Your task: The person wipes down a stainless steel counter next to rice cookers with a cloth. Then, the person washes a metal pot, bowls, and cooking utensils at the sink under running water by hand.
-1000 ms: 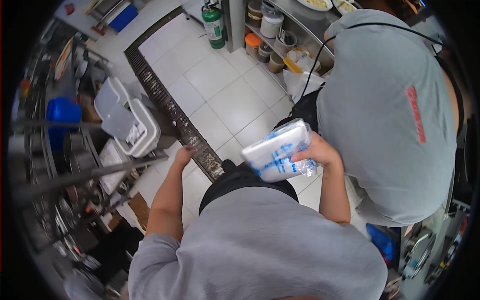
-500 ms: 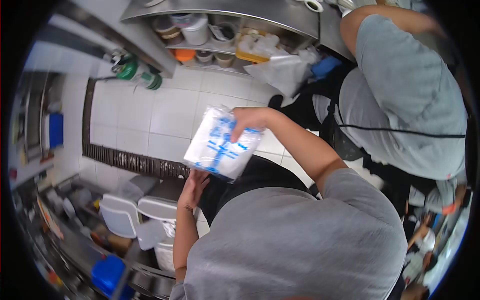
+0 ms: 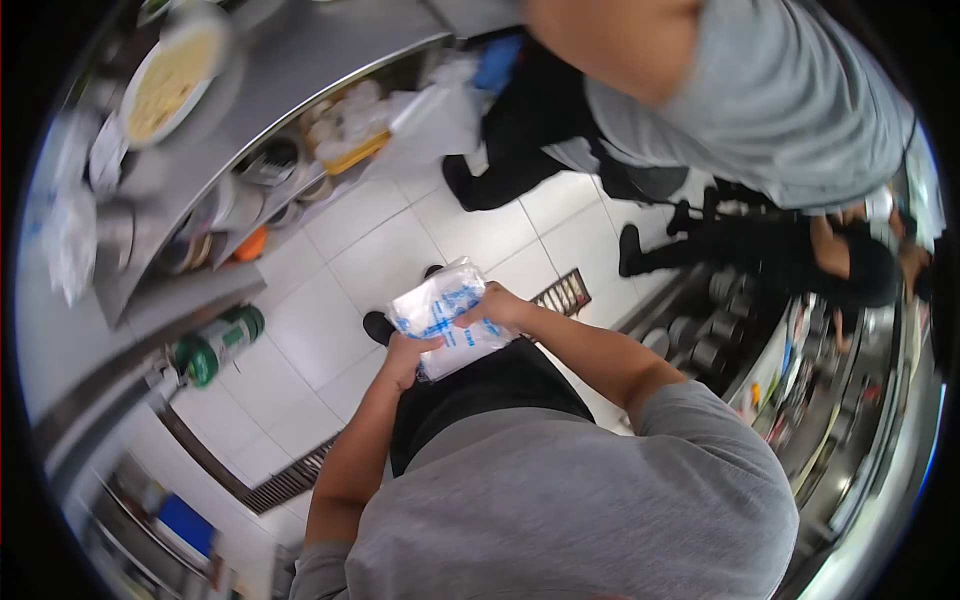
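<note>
- Plastic-wrapped packet [image 3: 437,305], white with blue print, lay between your two hands, in front of your waist and above the tiled floor [image 3: 310,345].
- Your left hand [image 3: 405,357] gripped the packet at its left edge, towards your body, with the thumb laid over the printed face; you could not tell how its fingers sat, since the packet hid them.
- Your right hand [image 3: 503,308] held the packet at its right edge, a little farther from your body than the left, and its thumb too pressed on the print.
- Neither of your hands was spread wide: both closed on the packet, well apart from each other across it.
- Just beyond the packet, to its left, your black shoe [image 3: 378,328] showed on the tiles.
- Well to the left of the packet was a green cylinder [image 3: 222,346].
- Ahead of the packet and to its left ran a steel counter [image 3: 330,45], with a yellow tray [image 3: 358,153] on the shelf below.
- Ahead of the packet and to its right was a co-worker in a grey shirt [image 3: 790,100].
- Right of the packet, a floor grate [image 3: 563,296] was partly in view.
</note>
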Action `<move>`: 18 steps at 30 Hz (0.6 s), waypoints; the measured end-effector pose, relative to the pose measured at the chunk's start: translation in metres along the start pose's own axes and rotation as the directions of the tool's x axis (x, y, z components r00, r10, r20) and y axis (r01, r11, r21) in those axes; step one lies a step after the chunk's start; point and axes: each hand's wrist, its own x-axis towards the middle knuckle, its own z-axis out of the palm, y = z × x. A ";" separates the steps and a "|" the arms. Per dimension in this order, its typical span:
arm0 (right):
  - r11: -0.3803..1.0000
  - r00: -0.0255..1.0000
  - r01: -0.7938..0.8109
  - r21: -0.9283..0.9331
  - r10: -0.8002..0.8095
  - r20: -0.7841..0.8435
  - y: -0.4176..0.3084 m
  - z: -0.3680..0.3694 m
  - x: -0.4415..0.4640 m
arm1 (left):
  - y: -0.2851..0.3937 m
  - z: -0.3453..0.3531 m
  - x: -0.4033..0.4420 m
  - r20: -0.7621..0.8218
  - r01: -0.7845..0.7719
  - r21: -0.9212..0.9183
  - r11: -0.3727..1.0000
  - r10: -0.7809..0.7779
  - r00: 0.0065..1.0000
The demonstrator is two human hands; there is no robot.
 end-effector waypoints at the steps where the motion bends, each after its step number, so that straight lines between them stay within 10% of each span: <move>1: 0.999 1.000 -0.022 0.050 0.022 -0.012 0.013 -0.001 0.003 | 0.003 -0.008 0.007 0.112 0.053 -0.038 0.998 -0.048 0.993; 4: 0.999 0.978 0.040 0.001 -0.039 -0.205 0.059 -0.008 0.022 | 0.015 -0.015 0.021 0.209 0.288 0.045 0.956 -0.291 0.934; 8: 0.862 0.967 0.085 0.499 0.049 -0.249 0.096 -0.018 -0.025 | 0.031 0.010 0.054 -0.039 0.443 0.394 0.805 -0.468 0.883; 18: 0.194 0.825 0.493 0.848 0.205 -0.526 0.221 -0.027 -0.052 | 0.090 0.162 0.208 0.018 -0.014 0.932 0.362 -0.006 1.000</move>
